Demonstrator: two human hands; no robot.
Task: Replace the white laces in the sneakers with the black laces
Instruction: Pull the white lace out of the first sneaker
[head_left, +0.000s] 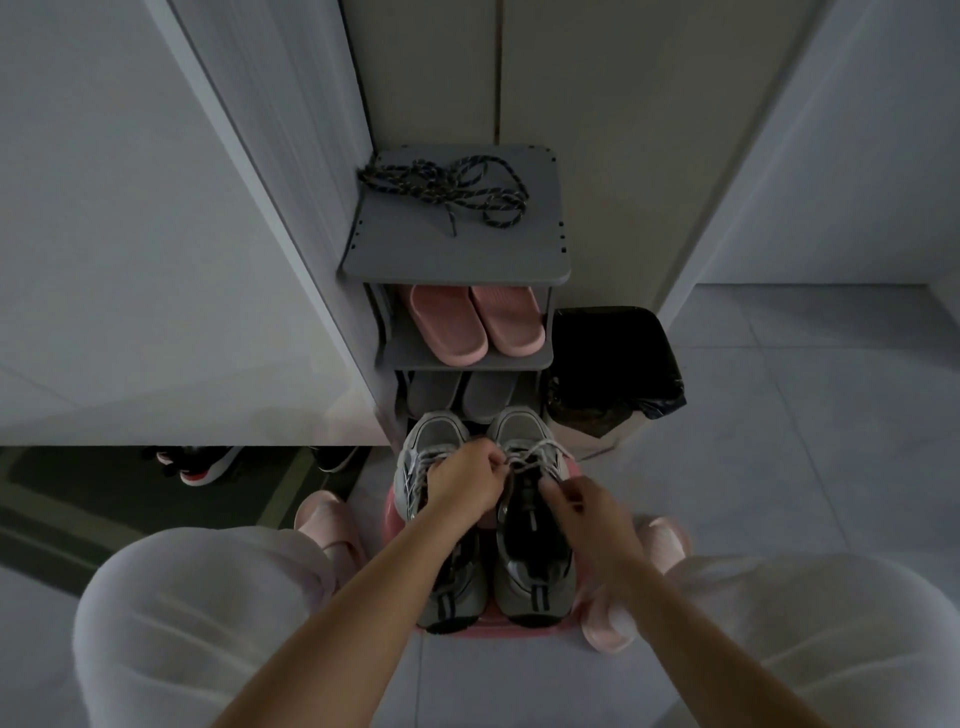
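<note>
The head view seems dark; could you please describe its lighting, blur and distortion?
Head view: dim, flat light; the black laces on the shelf are sharp, the right hand looks slightly motion-blurred, and wide-angle distortion slants the walls outward.

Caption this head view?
Left hand and right hand pinch white lace on a sneaker; black laces lie atop the rack.

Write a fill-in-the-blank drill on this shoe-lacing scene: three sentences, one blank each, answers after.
1. The black laces lie on the ____ shelf of the grey rack.
2. The slippers on the shelf just below them are ____.
3. The left hand and right hand hold a lace of one sneaker; that lace's colour is ____.

Missing words: top; pink; white.
</note>
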